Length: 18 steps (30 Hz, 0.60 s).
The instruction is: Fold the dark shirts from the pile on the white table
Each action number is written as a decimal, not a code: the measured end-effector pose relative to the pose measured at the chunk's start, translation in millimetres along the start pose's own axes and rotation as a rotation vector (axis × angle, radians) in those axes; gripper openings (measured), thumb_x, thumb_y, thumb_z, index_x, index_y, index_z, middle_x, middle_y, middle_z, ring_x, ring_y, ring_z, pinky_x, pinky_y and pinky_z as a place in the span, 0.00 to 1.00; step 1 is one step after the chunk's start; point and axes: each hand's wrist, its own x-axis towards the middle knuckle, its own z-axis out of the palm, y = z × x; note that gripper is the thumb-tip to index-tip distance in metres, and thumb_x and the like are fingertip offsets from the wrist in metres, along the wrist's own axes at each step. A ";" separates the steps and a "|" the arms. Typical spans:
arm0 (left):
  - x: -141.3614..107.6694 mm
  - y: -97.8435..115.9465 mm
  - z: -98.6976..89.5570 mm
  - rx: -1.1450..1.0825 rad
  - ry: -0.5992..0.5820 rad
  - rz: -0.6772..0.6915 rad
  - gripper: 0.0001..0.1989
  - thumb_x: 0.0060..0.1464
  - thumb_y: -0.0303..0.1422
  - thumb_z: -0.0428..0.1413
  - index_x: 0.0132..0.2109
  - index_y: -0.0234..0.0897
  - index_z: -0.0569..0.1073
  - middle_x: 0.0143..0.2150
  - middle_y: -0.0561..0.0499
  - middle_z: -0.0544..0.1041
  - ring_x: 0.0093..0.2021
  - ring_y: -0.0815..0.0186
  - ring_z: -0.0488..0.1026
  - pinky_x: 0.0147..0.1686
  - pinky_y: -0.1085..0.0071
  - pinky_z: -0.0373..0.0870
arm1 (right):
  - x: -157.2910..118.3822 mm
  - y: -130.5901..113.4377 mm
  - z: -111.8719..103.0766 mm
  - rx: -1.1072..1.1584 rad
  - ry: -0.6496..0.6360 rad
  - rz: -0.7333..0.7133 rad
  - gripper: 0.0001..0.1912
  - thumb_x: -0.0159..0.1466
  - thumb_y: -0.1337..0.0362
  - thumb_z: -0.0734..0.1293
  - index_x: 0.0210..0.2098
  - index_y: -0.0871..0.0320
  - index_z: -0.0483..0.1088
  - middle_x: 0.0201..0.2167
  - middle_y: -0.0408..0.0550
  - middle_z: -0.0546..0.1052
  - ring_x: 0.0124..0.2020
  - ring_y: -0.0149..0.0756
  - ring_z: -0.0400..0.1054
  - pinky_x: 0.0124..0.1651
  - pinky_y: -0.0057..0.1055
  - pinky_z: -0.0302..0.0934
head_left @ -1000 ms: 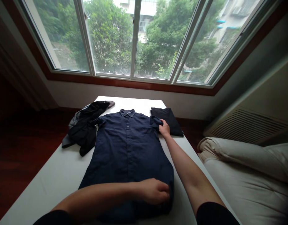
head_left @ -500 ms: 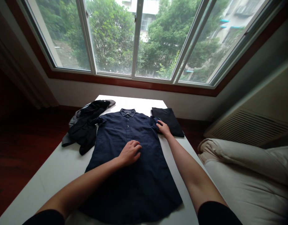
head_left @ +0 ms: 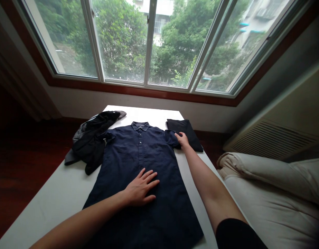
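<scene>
A dark navy short-sleeved shirt (head_left: 146, 155) lies spread front side up on a white table (head_left: 55, 193), its collar at the far end and a button placket down the middle. My left hand (head_left: 141, 188) rests flat on the shirt's front, fingers spread. At the right sleeve (head_left: 172, 139), my right hand (head_left: 183, 140) pinches the sleeve's outer edge between thumb and fingers. Beyond that hand sits a folded black garment (head_left: 189, 129), partly overlapped by the sleeve.
Black and grey clothes (head_left: 93, 140) are heaped at the table's left edge, close to the other sleeve. A beige padded seat (head_left: 268, 190) stands along the right side, near a slatted cream unit (head_left: 273, 138). A wide window (head_left: 146, 52) is behind the table.
My left hand has slid down the shirt front toward me and its fingers have spread out flat. The right hand stays at the sleeve, shifted slightly outward, with the sleeve looking straighter.
</scene>
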 end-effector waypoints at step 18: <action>-8.0 -3.5 -5.1 -0.039 -0.051 0.023 0.33 0.65 0.46 0.56 0.73 0.48 0.60 0.78 0.46 0.53 0.77 0.49 0.47 0.74 0.41 0.40 | -32.8 -25.5 -11.2 0.430 -0.277 0.383 0.07 0.59 0.68 0.68 0.29 0.56 0.64 0.20 0.41 0.72 0.20 0.31 0.66 0.23 0.25 0.65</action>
